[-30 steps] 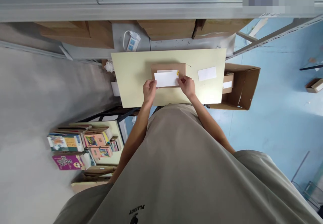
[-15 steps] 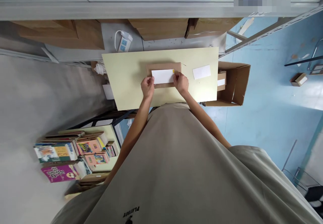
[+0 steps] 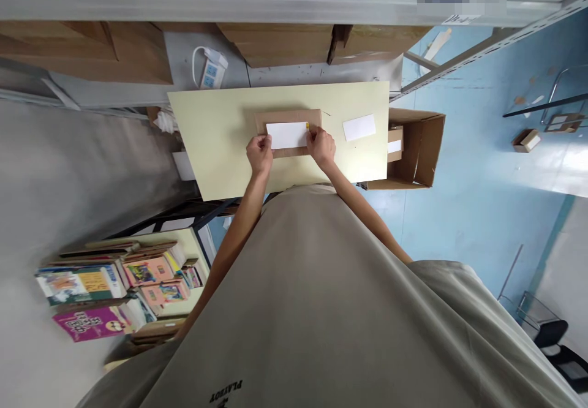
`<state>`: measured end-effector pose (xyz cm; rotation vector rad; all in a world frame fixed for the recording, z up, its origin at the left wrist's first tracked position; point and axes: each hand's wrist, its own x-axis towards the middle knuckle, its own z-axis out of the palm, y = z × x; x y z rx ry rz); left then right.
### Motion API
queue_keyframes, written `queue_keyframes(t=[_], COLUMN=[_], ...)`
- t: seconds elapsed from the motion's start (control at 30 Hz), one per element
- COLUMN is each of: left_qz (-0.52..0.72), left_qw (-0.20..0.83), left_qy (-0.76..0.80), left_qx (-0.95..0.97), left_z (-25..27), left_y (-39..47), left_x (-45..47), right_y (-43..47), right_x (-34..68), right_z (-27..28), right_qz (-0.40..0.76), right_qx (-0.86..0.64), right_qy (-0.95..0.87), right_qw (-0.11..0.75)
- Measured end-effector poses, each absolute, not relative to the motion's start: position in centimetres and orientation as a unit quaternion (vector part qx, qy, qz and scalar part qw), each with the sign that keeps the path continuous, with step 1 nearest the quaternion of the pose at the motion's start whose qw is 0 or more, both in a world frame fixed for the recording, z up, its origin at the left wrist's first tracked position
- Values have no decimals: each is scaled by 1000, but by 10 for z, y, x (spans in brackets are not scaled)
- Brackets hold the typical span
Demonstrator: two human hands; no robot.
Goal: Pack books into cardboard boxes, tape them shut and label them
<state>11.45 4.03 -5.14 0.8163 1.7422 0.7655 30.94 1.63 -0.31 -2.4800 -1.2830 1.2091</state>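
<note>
Left hand (image 3: 260, 154): its thumb and finger pinch the left end of a white label (image 3: 287, 136).
Right hand (image 3: 321, 146): its fingers pinch the right end, just beside a small yellow mark (image 3: 307, 125).
White label: stretched between the two sets of fingers, over the top of a brown cardboard box (image 3: 287, 116); whether it lies flat against the box I cannot tell.
Cardboard box: under the label and between the hands, its far edge reaching beyond the fingers.
Desk (image 3: 215, 157): pale yellow, beneath the fingers and box.
White slip (image 3: 359, 127): on the desk, to the right of the right fingers, apart from them.
Open carton (image 3: 425, 151): farther right, past the desk's edge, with a small box (image 3: 395, 154) inside.
Power strip (image 3: 211, 72): beyond the left fingers, on a grey shelf (image 3: 294, 76).
Books (image 3: 151, 279): stacked well left of the left fingers and nearer the body.
</note>
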Motion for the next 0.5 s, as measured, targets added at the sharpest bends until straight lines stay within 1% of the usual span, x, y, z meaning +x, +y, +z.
queue_keyframes(t=[0.33,0.5], left_qz=[317,312], left_qw=[500,506], left_qy=[731,729], left_qx=[339,341], left_z=[-55,-61], left_y=[42,42], left_x=[115,114], right_y=[21,22], right_x=[309,318], right_z=[-7,-12], right_qz=[399,394], right_qx=[-819,-812], right_qy=[-408,-428], right_qw=[56,43])
